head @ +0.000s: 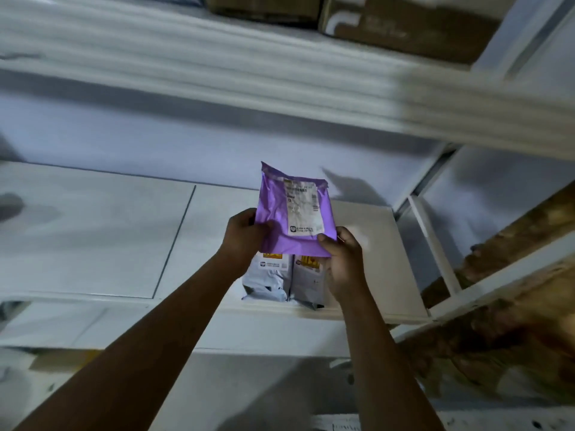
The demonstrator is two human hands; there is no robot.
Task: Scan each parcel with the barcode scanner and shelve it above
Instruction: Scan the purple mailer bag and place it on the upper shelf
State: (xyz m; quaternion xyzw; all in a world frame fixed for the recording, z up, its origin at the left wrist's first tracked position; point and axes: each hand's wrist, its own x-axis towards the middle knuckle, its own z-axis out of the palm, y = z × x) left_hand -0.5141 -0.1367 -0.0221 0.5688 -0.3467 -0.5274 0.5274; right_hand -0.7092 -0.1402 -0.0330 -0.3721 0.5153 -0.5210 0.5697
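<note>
gripping purple parcel (292,219) upright, label facing camera, left hand (245,234), right hand (342,259); blurred.

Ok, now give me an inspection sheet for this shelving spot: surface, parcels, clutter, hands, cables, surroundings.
Surface: white shelf, panel seam visible.
Job's things: purple parcel held over the shelf, label facing the camera; two grey parcels lying side by side beneath it.
Clutter: nothing seen.
Grippers: left hand grips the purple parcel's left edge; right hand grips its lower right corner.
Cables: nothing seen.
Surroundings: upper shelf, blurred, with cardboard boxes on it.
</note>
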